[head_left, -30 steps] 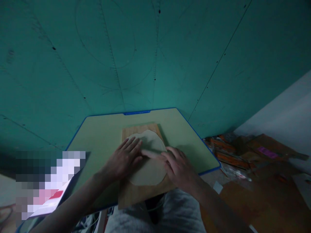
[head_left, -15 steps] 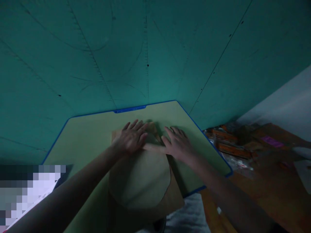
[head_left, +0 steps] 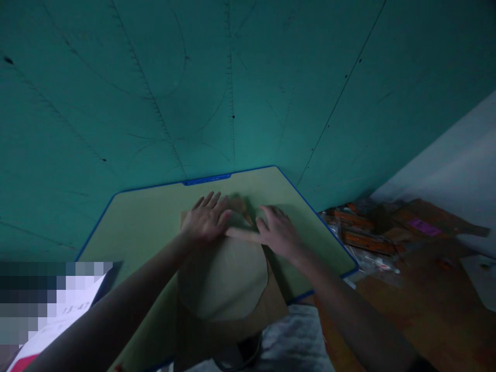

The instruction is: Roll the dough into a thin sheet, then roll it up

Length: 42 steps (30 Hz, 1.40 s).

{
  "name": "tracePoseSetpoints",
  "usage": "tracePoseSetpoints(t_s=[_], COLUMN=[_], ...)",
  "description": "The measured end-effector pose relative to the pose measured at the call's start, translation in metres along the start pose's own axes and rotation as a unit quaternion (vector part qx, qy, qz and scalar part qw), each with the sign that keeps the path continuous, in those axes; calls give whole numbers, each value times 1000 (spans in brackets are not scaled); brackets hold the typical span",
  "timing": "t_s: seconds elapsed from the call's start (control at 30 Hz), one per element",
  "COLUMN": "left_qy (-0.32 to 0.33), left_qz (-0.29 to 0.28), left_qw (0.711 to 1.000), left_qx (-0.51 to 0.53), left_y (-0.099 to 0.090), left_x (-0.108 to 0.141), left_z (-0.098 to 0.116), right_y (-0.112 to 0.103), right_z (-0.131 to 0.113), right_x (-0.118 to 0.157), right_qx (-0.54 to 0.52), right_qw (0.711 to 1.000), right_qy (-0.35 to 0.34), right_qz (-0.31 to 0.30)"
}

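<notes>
A pale round sheet (head_left: 227, 281) lies over a brown cardboard piece (head_left: 273, 305) on a light board with a blue rim (head_left: 147, 212). Flat on the upper left of the sheet rests my left hand (head_left: 205, 219), its fingers spread. My right hand (head_left: 279, 230) is at the sheet's upper right edge, its thumb and fingers apart. Between the two hands runs a narrow pale strip (head_left: 244, 235), whose right end meets my right hand; it is dim, and whether it is a separate piece or a folded edge I cannot tell.
A green wall (head_left: 263, 93) with drawn lines stands behind the board. On the floor at the right are orange items in plastic (head_left: 368, 240) and a cardboard box (head_left: 437, 222) with a pink label. A partly pixelated white item (head_left: 77, 305) is at the lower left.
The view has shifted slightly. My right hand's fingers are bent a little more than before; my left hand has stayed in nearly the same place on the sheet.
</notes>
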<state>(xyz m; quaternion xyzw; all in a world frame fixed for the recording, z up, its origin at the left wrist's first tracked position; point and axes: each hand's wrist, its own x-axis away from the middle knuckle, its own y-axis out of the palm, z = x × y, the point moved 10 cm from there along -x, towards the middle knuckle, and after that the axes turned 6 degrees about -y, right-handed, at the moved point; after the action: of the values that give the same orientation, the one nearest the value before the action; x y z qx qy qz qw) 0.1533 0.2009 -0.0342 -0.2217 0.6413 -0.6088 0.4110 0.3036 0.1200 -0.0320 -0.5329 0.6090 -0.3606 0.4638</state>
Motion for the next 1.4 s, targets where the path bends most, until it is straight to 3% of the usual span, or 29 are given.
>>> tracePoseSetpoints(t_s=[0.27,0.4,0.5,0.6,0.73,0.83,1.03,1.27,1.4], left_qy=[52,71,57,31,-3,-33,-122,-105,-86], left_qz=[36,21,-31,-66,-76,-62,-6,28,23], left_qw=[998,997,998,997,997,997,993,994,996], left_qx=[-28,-19,6,21,22,17,6,10,5], left_y=[-25,-32,-28,-21,-7,5,13,-1,2], left_x=[116,148,128,79,10,-25,-54,-75,-87], left_z=[5,1,-3,-1,0,-4,-14,1,6], right_y=[7,9,11,6,11,19,13,5,3], right_z=[-67,-78,-69,-65,-65,-52,-22,-16,-8], right_x=[91,105,79,39,-10,-38,-66,-80,-91], right_qx=[5,-16,15,53,70,76,89,100,105], right_qw=[994,993,996,997,996,996,995,993,993], right_qy=[-109,-114,-60,-34,-33,-5,37,33,35], right_qz=[15,-27,-58,-46,-50,-53,25,52,52])
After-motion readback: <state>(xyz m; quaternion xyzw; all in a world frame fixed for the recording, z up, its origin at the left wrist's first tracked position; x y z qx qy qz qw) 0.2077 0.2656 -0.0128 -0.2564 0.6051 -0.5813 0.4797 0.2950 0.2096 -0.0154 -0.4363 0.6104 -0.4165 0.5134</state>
